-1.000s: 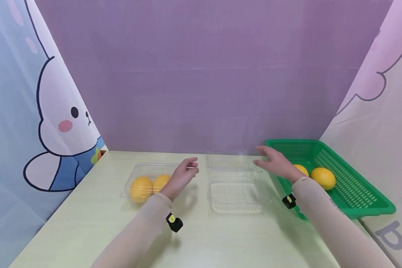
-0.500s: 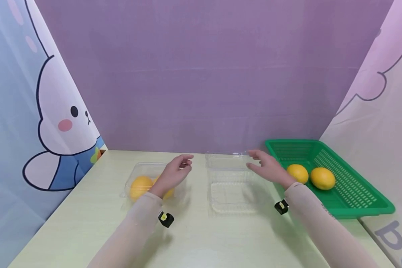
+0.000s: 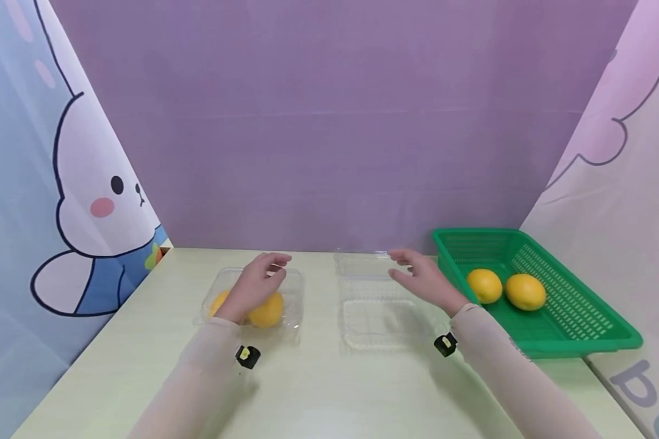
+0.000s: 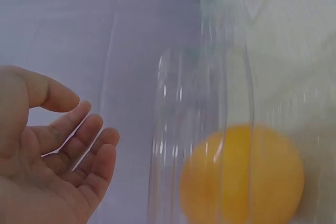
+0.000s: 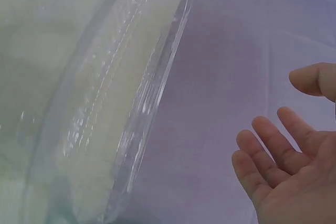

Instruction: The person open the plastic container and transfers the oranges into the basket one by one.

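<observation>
Purple cloth fills the upper middle of the head view, flanked by a blue curtain with a white cartoon animal at left and a pale printed curtain at right. Below it spreads a light tabletop. At centre-left of the frame sits a clear plastic container with two yellow fruits inside. The left hand hovers over it, fingers loosely bent and thumb apart, holding nothing. Near the middle lies a second clear container, its lid folded back toward the cloth. Beside that lid's right end hovers the right hand, palm unfilled, fingers relaxed and thumb separate. At lower right, a green basket holds two more yellow fruits. Pale sleeves cover both forearms, a small black device at each wrist.
</observation>
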### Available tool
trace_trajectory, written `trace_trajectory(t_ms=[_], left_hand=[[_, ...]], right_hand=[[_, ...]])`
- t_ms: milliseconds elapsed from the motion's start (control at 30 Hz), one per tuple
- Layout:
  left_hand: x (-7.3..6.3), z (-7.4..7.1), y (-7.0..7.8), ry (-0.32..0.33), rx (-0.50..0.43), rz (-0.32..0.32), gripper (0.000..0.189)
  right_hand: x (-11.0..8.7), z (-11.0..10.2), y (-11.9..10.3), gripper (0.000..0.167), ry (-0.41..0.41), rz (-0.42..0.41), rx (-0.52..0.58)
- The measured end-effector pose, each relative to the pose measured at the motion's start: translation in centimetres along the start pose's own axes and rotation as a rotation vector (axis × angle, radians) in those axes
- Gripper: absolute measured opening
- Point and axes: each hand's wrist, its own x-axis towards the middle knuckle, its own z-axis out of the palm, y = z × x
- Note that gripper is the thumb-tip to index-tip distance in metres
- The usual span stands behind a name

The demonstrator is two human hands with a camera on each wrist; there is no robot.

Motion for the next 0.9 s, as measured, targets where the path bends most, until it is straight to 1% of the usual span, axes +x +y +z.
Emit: trace_trajectory(t_ms=[100, 200, 333, 400, 567, 733, 900], left_hand=[[-0.3, -0.9, -0.7, 0.012, 0.025, -0.018, 0.035], [-0.7, -1.8, -1.3, 0.026, 0.048, -0.051, 0.035], [-1.0, -2.9, -2.1, 0.037, 0.054, -0.094, 0.035], [-1.2, -3.3, -2.5, 0.046, 0.054, -0.105, 0.035], [-1.7, -4.7, -3.4, 0.068, 0.065, -0.145, 0.037], [-2.3, -6.0, -4.3, 0.073, 0.070, -0.198, 0.039], [-2.7, -6.9, -5.4, 0.065, 0.089, -0.265, 0.043]], right_hand=[[0.0, 0.5, -0.3, 0.046, 0.010, -0.013, -0.002], [0.0, 0.9, -0.7, 0.046, 0.006, -0.016, 0.010], [0.2, 1.8, -0.9, 0.045, -0.001, -0.027, 0.039], [0.3, 2.3, -1.0, 0.044, -0.002, -0.037, 0.053], [0.6, 3.3, -1.5, 0.043, -0.008, -0.042, 0.058], [0.6, 4.0, -2.1, 0.042, -0.026, -0.038, 0.064], [0.8, 4.7, -2.7, 0.041, -0.037, -0.043, 0.089]])
